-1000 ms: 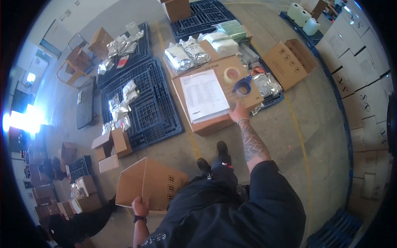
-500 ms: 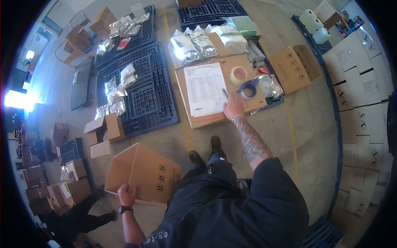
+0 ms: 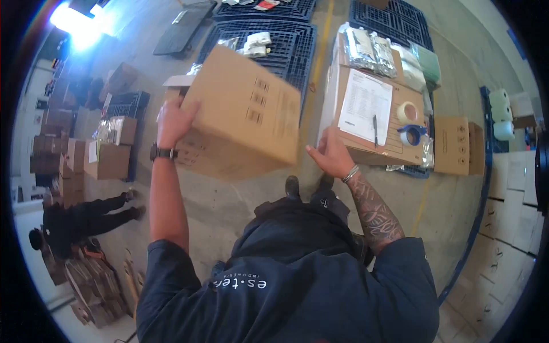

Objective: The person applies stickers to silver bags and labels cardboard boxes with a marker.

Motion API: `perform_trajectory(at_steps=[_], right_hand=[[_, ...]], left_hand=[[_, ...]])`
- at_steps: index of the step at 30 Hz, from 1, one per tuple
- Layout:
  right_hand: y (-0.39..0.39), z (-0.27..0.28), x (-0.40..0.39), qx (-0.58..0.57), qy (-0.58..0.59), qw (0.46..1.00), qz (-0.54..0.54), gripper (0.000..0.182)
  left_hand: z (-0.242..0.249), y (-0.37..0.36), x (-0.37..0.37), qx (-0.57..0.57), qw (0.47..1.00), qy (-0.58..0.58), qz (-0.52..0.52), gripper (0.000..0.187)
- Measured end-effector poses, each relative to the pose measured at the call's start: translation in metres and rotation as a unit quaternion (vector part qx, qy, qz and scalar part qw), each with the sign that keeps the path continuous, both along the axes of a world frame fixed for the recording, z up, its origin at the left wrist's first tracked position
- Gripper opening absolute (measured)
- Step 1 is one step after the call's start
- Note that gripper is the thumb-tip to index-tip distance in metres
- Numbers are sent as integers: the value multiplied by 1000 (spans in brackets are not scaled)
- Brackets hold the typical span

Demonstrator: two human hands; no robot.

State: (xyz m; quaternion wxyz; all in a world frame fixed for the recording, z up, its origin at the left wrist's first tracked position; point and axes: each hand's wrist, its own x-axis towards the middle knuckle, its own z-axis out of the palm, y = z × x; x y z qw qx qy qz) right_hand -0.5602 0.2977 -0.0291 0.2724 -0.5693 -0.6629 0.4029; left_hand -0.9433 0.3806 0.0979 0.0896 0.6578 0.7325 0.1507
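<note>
My left hand (image 3: 173, 122) grips the edge of a brown cardboard box (image 3: 243, 108), which is tilted in front of me and blurred at its near edge. Between that box and a larger carton (image 3: 409, 97), my right hand (image 3: 333, 155) is held with thumb and fingers apart, nothing in it. On the larger carton lie a printed sheet (image 3: 366, 103), a pen (image 3: 375, 130), a roll of tape (image 3: 407, 112) and a blue tape dispenser (image 3: 413, 135). Silver pouches (image 3: 372, 51) stand behind the sheet.
Blue plastic pallets (image 3: 289, 51) lie ahead, some bearing pouches. An open carton (image 3: 452, 146) is at right, near stacked white boxes (image 3: 506, 211). A person in dark clothes (image 3: 80, 220) is at left, near cartons (image 3: 106, 160). My shoes (image 3: 293, 186) are below.
My left hand has raised the cardboard box from low at my left to in front of me. My right hand has let go of the pen, now lying on the carton, and drawn back.
</note>
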Motion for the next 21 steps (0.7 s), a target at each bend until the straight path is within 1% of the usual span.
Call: perform_trajectory(at_steps=[1, 2, 3, 4, 5, 6, 7, 8, 9, 10, 11, 12, 13, 14, 15, 16, 18, 19, 21], right_hand=[[1, 12, -7, 4, -5, 1000, 10, 29], [6, 25, -14, 86, -36, 995, 30, 32], [11, 34, -18, 168, -66, 982, 47, 35], [14, 42, -22, 174, -72, 981, 51, 35], [16, 50, -28, 196, -29, 979, 55, 32], [15, 57, -30, 216, 10, 975, 51, 30], [12, 63, -26, 217, -7, 976, 29, 30], [8, 68, -18, 202, 27, 978, 41, 27], [-2, 71, 0, 186, 60, 980, 40, 26], [-13, 75, 23, 181, 42, 983, -6, 26], [-25, 77, 47, 144, 25, 989, -37, 24], [-39, 76, 70, 104, 13, 992, -70, 23], [-57, 69, 95, 118, 30, 985, -124, 22], [-77, 66, 122, 87, 16, 982, -167, 24], [-106, 65, 141, 54, 6, 977, -205, 27], [-136, 69, 155, 46, 6, 970, -240, 27], [-190, 71, 178, -94, -56, 974, -196, 28], [-215, 70, 181, -95, -54, 971, -215, 28], [-262, 66, 166, -186, -83, 972, -121, 26]], left_hand=[[2, 7, -4, 4, 1000, -4, 9, 53], [6, 12, -5, 11, 1000, -10, 17, 53], [9, 17, 0, 43, 998, -19, 40, 57], [10, 19, 3, 74, 995, -29, 60, 61], [9, 17, 0, 80, 994, -37, 57, 61], [7, 15, -4, 143, 988, -24, 61, 62], [2, 18, -3, 203, 978, -15, 53, 63], [0, 14, -9, 173, 982, -50, 62, 63], [40, -12, 19, 79, 980, -177, 51, 64], [18, -5, -9, 138, 988, -26, -68, 36], [12, -7, -15, 151, 981, -97, -69, 29], [25, -16, 2, 87, 963, -250, 50, 29], [-29, 11, -49, 268, 934, -169, -167, 32], [-8, -3, -15, 180, 953, -234, -67, 34], [17, -21, 13, 83, 956, -277, 41, 36], [9, -14, 6, 76, 954, -288, 23, 37], [-6, -4, 4, 67, 951, -302, -10, 39], [-8, -4, 11, 43, 957, -286, -10, 39], [-22, 3, 20, 15, 963, -269, -25, 40]])
